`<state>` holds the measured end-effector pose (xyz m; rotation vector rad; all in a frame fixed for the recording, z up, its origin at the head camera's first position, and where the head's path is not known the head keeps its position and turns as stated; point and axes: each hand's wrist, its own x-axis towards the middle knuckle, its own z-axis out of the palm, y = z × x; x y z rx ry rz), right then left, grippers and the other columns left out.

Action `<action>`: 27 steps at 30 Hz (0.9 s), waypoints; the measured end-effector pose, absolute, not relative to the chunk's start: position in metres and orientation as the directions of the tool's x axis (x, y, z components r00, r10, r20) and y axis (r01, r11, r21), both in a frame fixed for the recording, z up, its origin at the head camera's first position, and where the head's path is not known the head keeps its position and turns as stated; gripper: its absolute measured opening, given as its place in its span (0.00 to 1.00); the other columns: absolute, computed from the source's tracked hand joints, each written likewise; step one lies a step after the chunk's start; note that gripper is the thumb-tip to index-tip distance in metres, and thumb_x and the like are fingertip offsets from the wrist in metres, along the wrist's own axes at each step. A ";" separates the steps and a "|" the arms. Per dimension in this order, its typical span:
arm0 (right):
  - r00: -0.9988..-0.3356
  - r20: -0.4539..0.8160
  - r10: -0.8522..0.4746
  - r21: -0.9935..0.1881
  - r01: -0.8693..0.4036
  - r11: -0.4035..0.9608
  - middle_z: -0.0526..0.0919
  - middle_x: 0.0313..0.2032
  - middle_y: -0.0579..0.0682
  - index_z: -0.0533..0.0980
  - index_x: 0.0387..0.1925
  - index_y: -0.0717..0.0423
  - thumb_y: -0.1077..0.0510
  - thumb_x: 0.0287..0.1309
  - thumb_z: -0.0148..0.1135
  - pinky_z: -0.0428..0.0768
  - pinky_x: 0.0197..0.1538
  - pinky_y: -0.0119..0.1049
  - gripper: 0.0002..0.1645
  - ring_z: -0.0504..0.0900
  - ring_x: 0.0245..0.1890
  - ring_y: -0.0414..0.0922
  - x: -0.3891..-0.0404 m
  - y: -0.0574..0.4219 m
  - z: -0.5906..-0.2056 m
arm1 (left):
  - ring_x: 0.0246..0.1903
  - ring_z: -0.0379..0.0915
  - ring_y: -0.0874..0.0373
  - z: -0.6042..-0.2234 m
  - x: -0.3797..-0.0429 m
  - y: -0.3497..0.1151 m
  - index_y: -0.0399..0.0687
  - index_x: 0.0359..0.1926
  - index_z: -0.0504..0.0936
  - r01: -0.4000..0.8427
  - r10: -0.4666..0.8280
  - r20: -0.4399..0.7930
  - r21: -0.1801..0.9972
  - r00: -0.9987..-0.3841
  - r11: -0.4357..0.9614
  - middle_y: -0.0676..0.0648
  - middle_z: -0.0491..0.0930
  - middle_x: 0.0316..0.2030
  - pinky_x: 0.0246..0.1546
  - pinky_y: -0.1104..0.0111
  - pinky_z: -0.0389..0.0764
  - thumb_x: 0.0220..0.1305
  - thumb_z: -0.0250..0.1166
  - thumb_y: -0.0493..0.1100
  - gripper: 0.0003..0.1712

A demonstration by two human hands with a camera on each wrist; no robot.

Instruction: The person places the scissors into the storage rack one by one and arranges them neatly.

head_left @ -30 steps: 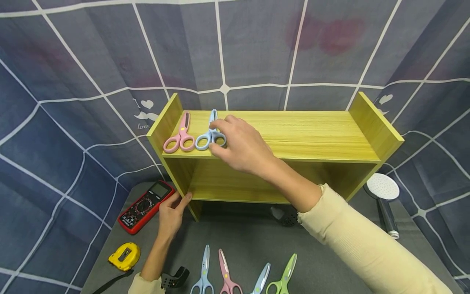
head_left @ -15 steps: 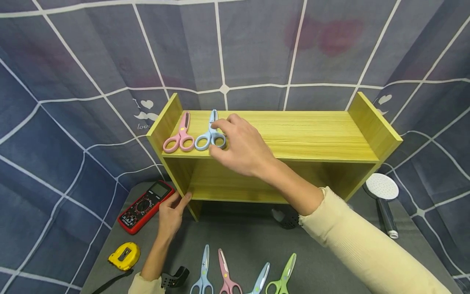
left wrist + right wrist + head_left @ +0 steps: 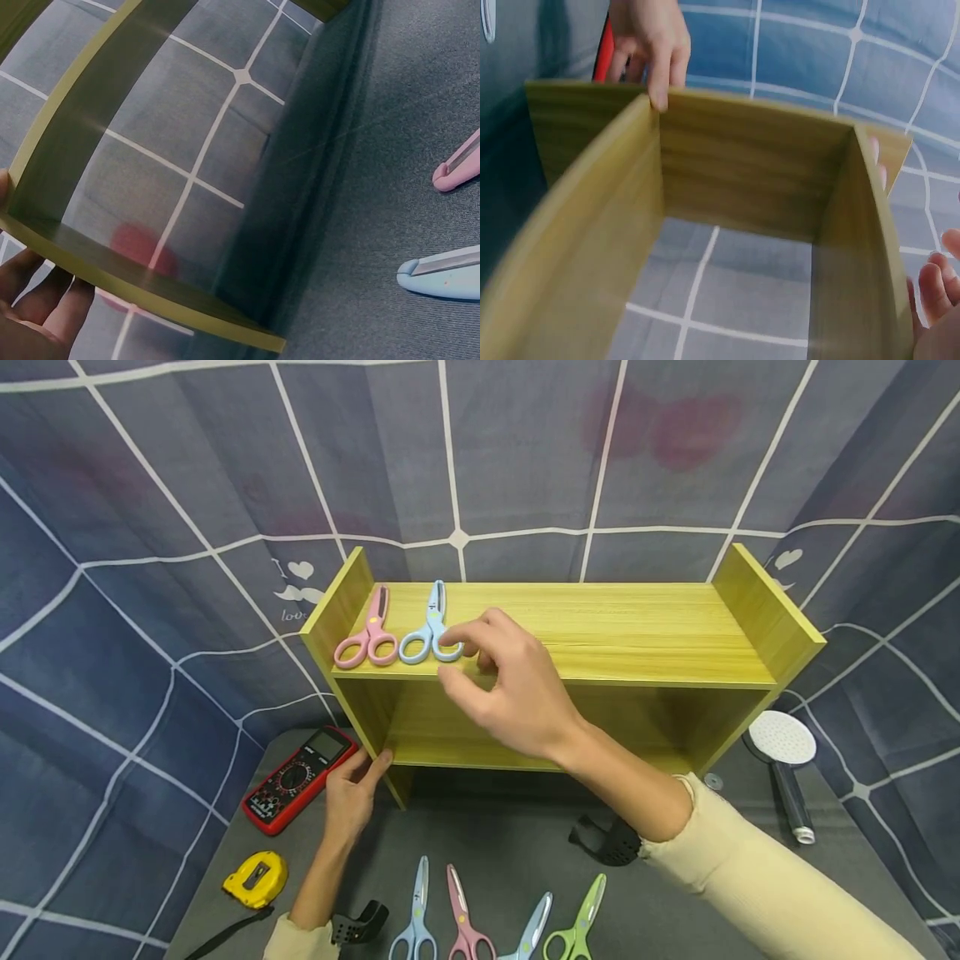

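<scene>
On the top board of a wooden shelf (image 3: 622,627) lie pink scissors (image 3: 372,628) at the left end and light blue scissors (image 3: 432,627) beside them, blades toward the back. My right hand (image 3: 517,689) hovers just right of the blue scissors, fingers loosely bent and holding nothing; whether a fingertip touches the handle I cannot tell. My left hand (image 3: 348,802) grips the shelf's left side panel low down, thumb on the front edge. In the left wrist view, the fingers (image 3: 64,300) lie along the panel's outer face.
Blue scissors (image 3: 420,902), pink scissors (image 3: 462,914), more blue scissors (image 3: 534,931) and green scissors (image 3: 585,918) lie on the grey table near me. A red multimeter (image 3: 296,781) and yellow tape measure (image 3: 257,878) are left; a shower head (image 3: 782,739) is right.
My right hand has let go of the blue scissors and drawn back slightly right and toward me. The scissors stay on the top board. My left hand has not moved.
</scene>
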<state>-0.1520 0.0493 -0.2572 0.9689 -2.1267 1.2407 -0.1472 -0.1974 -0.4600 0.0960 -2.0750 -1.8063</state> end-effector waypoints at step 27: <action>-0.846 0.118 -0.519 -0.795 -0.394 0.462 0.68 0.32 0.37 0.78 0.46 0.57 0.62 0.59 0.66 0.68 0.25 0.27 0.13 0.65 0.26 0.28 -0.024 0.148 -0.503 | 0.40 0.79 0.68 -0.460 -0.148 -0.199 0.38 0.53 0.84 0.188 -0.306 0.236 0.966 -0.922 0.178 0.40 0.83 0.47 0.44 0.78 0.75 0.62 0.70 0.35 0.18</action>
